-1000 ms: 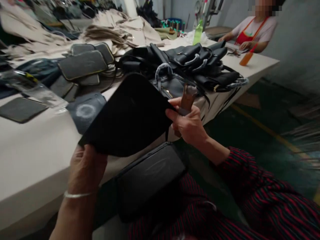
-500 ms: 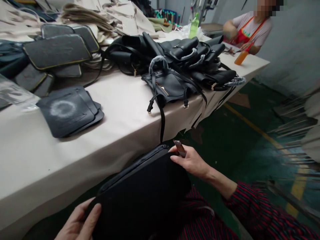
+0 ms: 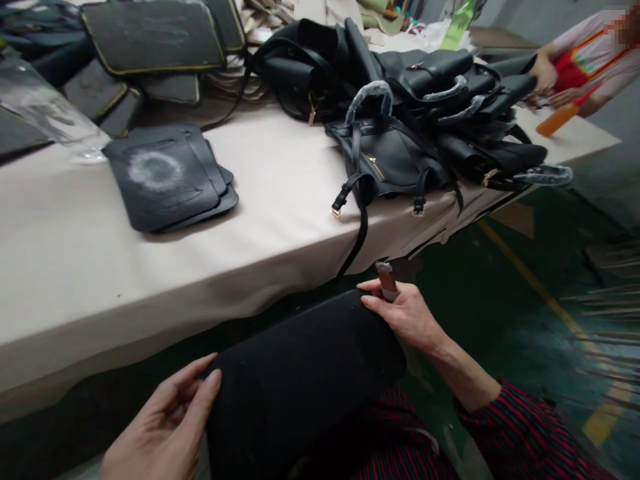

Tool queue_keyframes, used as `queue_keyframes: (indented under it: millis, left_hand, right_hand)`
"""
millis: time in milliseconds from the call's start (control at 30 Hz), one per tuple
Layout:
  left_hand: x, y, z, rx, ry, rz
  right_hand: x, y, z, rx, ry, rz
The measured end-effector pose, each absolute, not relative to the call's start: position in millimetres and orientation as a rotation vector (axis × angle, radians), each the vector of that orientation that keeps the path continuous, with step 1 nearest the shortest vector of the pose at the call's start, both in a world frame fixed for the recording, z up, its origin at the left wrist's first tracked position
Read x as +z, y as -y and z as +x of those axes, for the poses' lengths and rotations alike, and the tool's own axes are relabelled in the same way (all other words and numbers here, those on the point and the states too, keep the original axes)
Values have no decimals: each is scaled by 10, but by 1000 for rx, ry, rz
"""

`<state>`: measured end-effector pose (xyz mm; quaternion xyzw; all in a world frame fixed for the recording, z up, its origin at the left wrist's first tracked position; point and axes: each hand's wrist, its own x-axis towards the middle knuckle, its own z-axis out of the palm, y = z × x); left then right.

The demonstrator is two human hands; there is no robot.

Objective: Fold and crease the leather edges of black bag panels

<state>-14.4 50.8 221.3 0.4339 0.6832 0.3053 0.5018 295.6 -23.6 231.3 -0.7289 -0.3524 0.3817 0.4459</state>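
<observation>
A black panel point(image 3: 300, 380) with rounded corners is held over my lap, in front of the table's near edge. At its left end my left hand point(image 3: 167, 417) pinches the edge between thumb and fingers. My right hand point(image 3: 405, 310) grips the upper right corner, thumb on top, and also holds a short brown stick-like tool point(image 3: 387, 280) that points up from between its fingers. The panel's lower part fades into dark shadow.
On the cloth-covered table point(image 3: 280, 247) lie stacked black pieces point(image 3: 165, 177), a heap of black bags point(image 3: 400, 140) and grey panels point(image 3: 155, 33) with yellow edges. A person point(image 3: 580, 67) works beside an orange bottle point(image 3: 557, 120) at the far end.
The view has shifted, with the table items now further right and higher. The panel has tilted, its top edge looks thinner, and both hands keep their hold.
</observation>
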Motion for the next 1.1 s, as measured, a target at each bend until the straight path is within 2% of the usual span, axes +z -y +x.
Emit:
queue_keyframes:
  millis: [167,500,733,1100]
  left_hand:
    - [2426,-455,-129,657,-1561,830]
    - [2319,-506,-190,584,-1692,1240]
    - [2321,-538,-175,618,-1688,1321]
    - [2458,-497,-147,631,-1691,1294]
  right_hand:
    - [2281,234,2995,1002,807,-1852]
    - [2261,226,2969,877,896,-2027]
    - [2202,222,3002,820,945,-2079]
    - [2122,255,3076,1046,712,-1978]
